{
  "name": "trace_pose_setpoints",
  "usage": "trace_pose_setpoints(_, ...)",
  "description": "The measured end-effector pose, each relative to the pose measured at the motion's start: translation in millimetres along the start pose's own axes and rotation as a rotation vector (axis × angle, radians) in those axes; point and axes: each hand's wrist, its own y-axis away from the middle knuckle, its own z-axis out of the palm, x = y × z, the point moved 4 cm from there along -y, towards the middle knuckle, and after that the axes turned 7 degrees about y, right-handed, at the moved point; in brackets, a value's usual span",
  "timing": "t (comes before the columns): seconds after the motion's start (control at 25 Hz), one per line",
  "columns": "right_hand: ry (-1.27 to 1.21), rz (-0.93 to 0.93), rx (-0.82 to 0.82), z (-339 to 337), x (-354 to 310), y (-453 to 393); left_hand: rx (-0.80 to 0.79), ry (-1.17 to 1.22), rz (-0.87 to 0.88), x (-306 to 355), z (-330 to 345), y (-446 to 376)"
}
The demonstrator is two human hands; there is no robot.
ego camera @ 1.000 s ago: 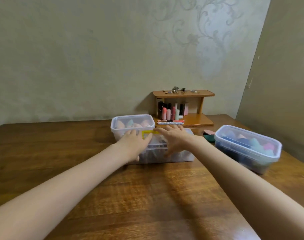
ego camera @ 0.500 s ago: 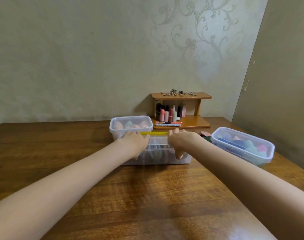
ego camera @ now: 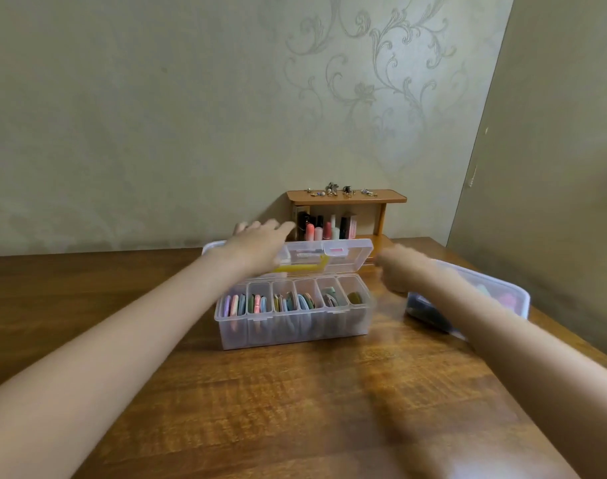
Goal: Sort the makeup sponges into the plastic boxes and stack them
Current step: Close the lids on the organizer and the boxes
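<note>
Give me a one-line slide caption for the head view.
Left hand on the raised lid of the clear compartmented plastic box holding flat coloured makeup sponges.

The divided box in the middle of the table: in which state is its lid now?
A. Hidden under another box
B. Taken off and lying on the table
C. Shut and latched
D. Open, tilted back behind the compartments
D: the lid stands open behind the row of compartments of the divided box, with the left hand resting on it.
</note>
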Motion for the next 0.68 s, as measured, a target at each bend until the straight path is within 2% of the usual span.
trace_pose_setpoints(0.04, 0.144, -0.057, -0.047, 18.1, -4.5, 1.4, 0.117, -0.086, 0.016, 6.2, 5.9, -5.2)
trace_pose_setpoints(0.12, 0.388, -0.145, -0.124, 49.8, -9.8, 4.3, 0.372, -0.298, 0.167, 19.1, 18.1, -15.4)
trace_pose_setpoints(0.16, 0.442, -0.14, -0.149, 58.7, -5.5, 4.2, 0.496, -0.369, 0.256, 24.3, 21.6, -19.2)
trace_pose_setpoints(0.24, 0.413, -0.076, -0.162, 62.8, 12.2, -2.9, 0.572, -0.442, 0.341, 26.1, 26.1, -34.1)
trace_pose_setpoints(0.36, 0.145, 0.093, -0.055, 66.1, 33.4, -27.1, 0.487, -0.369, 0.358, 31.7, 31.5, -50.6)
trace_pose_setpoints(0.4, 0.034, 0.129, -0.035, 70.4, 36.3, -37.3, 0.384, -0.353, 0.337, 30.7, 42.0, -58.0)
trace_pose_setpoints(0.48, -0.112, 0.179, -0.127, 85.3, 38.0, -57.1, 0.152, -0.246, 0.289, 23.5, 58.8, -64.7)
trace_pose_setpoints(0.56, -0.156, 0.212, -0.223, 99.8, 40.9, -73.1, 0.052, -0.134, 0.264, 16.1, 66.9, -64.6)
trace_pose_setpoints(0.68, -0.148, 0.159, -0.133, 98.5, 36.8, -79.7, -0.003, 0.001, 0.242, 8.2, 71.6, -63.7)
